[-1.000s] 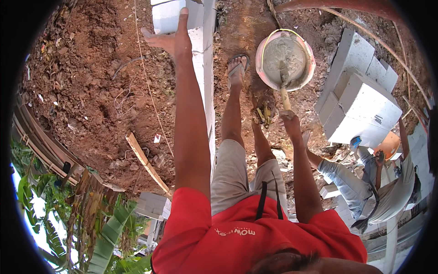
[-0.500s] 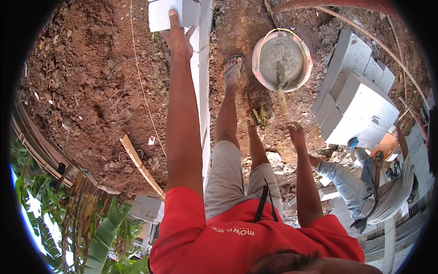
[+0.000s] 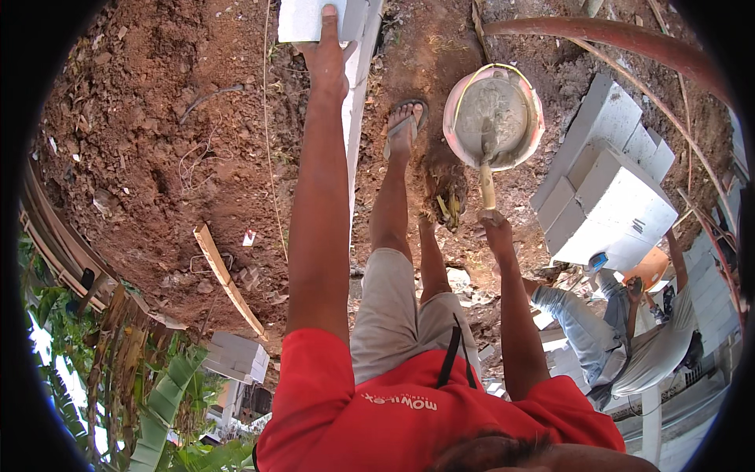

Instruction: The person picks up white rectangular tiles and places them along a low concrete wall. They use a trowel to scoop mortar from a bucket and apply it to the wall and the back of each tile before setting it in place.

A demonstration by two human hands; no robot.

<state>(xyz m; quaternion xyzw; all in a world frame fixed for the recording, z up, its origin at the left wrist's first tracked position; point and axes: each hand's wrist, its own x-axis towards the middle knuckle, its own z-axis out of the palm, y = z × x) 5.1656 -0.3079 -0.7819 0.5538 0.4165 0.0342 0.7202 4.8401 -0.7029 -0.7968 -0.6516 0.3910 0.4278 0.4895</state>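
Red soil [image 3: 141,141] fills the left side, with a wooden slat [image 3: 228,277] lying on it near banana leaves [image 3: 165,393] at the lower left edge. Left hand [image 3: 329,55] lies flat, fingers spread, on a white block [image 3: 303,17] at the top edge, atop a white wall [image 3: 358,86]. A sandalled foot [image 3: 403,130] stands just right of the wall. Right hand [image 3: 495,232] is closed around the handle of a trowel [image 3: 487,169], whose blade rests in a bucket [image 3: 493,116] of grey mortar. Stacked white blocks [image 3: 609,189] sit at right, beside a crouching person [image 3: 629,346].
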